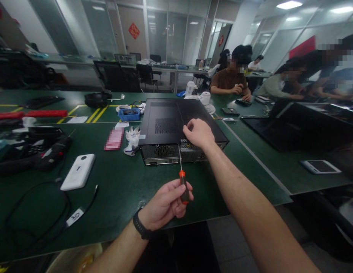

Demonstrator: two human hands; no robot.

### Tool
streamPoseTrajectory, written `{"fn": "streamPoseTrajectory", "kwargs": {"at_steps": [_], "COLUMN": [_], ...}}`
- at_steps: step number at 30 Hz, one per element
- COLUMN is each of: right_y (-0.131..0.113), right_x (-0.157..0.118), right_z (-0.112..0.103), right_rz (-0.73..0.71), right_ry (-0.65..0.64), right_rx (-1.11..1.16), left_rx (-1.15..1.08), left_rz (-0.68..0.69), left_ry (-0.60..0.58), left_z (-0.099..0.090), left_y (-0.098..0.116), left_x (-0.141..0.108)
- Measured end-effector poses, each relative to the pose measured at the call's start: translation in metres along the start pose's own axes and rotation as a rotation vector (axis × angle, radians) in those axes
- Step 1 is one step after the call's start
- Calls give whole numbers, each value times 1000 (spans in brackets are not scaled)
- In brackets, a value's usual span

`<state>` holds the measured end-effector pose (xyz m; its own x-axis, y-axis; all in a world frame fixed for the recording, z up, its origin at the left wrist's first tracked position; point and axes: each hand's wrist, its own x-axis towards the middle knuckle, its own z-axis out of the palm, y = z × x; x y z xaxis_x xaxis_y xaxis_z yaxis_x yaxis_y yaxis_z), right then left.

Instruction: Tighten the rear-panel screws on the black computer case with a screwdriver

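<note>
A black desktop computer case (pixel 164 110) lies flat on the bench, its metal back panel with ports and vents facing me. My left hand (pixel 165 201) is wrapped round the dark, orange-ended handle of a screwdriver (pixel 184 194). The screwdriver's thin shaft points up and away, its tip at the panel's upper edge near the middle. On top of the case, by its near edge, rests my right hand (pixel 200 132) with curled fingers. Anything inside those fingers is hidden. A white work glove (pixel 132 140) lies just left of the case.
On the green bench (pixel 116 204) lie a white power bank (pixel 79 171), a black cable, a pink packet (pixel 114 138) and a blue tray (pixel 129 114). A cordless drill (pixel 52 153) lies left. Another open black case (pixel 301 121) and a phone (pixel 320 167) are right. Several people sit beyond.
</note>
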<state>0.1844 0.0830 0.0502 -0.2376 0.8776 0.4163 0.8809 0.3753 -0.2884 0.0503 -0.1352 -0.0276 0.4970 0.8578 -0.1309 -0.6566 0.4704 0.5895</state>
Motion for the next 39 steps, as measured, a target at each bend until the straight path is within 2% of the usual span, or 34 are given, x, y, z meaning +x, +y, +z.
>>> {"fn": "streamPoseTrajectory", "kwargs": {"at_steps": [8, 16, 26, 39], "right_y": [3, 1, -3, -1], "right_x": [1, 0, 0, -1], "right_z": [2, 2, -1, 0], "right_rz": [4, 5, 13, 12], "right_ry": [-11, -17, -15, -8], "right_rx": [5, -16, -32, -30], "left_rx": [-4, 23, 69, 37], "left_rz": [-10, 23, 63, 14], "left_ry": [33, 11, -3, -47], "left_z": [-1, -3, 5, -5], "left_y": [-1, -3, 0, 9], "left_x": [-1, 2, 3, 4]}}
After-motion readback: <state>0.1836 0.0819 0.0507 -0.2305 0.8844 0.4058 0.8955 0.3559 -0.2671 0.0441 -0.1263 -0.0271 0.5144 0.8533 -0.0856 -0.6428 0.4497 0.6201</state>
